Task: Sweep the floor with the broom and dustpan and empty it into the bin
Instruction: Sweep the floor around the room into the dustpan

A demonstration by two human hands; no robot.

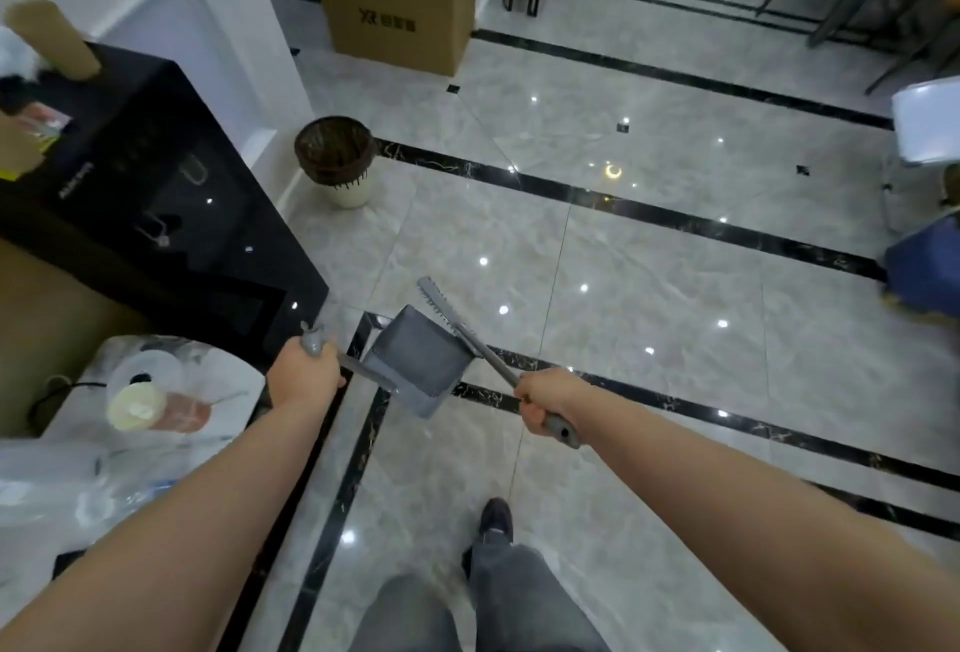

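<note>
The left hand (306, 378) grips the grey plastic dustpan (415, 365) steady while the right hand (548, 399), fist closed, angles the grey long-handled broom (452, 319) into it.

Glossy grey floor (649, 246) with black stripes. A bin (336, 160) stands far left. Cardboard boxes (397, 2) stand beyond it.

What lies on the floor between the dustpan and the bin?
In the head view, nothing: only bare grey tile and one black inlay stripe separate the dustpan from the bin, which stands further ahead.
</note>
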